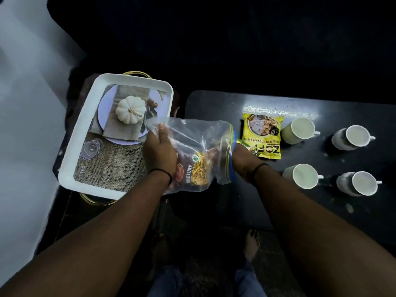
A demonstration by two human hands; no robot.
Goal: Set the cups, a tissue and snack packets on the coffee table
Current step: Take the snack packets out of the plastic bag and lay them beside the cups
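A clear zip bag [192,138] hangs between the white tray and the black coffee table [214,103]. My left hand [159,151] grips the bag from outside at its closed end. My right hand [242,159] reaches into the bag's blue-edged mouth; its fingers are hidden inside. A red and yellow "Mixture" snack packet [196,170] shows through the plastic. A yellow snack packet [262,136] lies flat on the table. Right of it stand several white cups: two nearer the packet [300,129] [304,175] and two farther right [354,137] [360,183].
The white tray [70,159] rests on a small stand left of the table; its base is a printed picture of a pumpkin, plate, napkin and burlap. My bare feet [252,243] stand on the dark floor below. A pale wall runs along the left.
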